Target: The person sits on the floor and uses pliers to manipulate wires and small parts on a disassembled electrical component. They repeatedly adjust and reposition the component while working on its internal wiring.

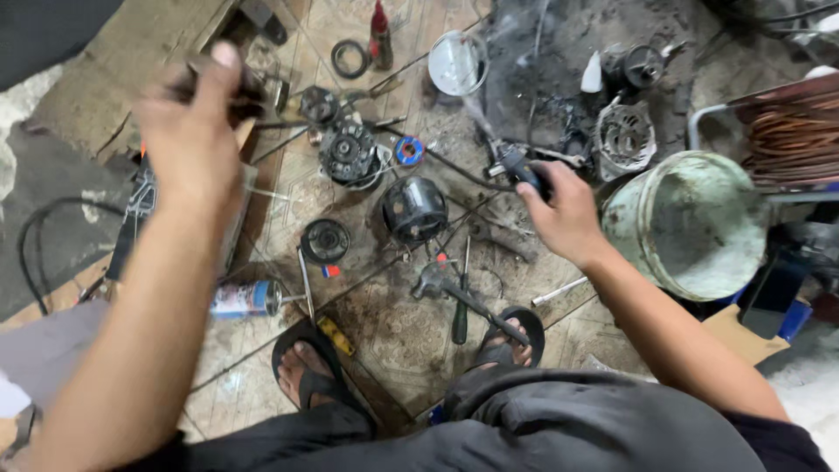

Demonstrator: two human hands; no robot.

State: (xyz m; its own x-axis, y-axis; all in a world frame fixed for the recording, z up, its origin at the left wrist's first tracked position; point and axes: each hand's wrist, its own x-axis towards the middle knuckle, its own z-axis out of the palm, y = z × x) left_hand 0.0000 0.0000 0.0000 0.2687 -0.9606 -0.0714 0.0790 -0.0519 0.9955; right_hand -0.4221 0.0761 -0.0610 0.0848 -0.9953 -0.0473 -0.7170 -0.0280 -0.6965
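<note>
Squatting over a greasy tiled floor, with the dirty white bucket as the anchor. Left of it sits the black motor housing, probably parked within easy reach. Nearer the bucket, the right hand wraps a dark tool handle — far left, the raised left hand pinches a small dark part, blurred.

White bucket, spray can, copper coil, screwdriver.
</note>
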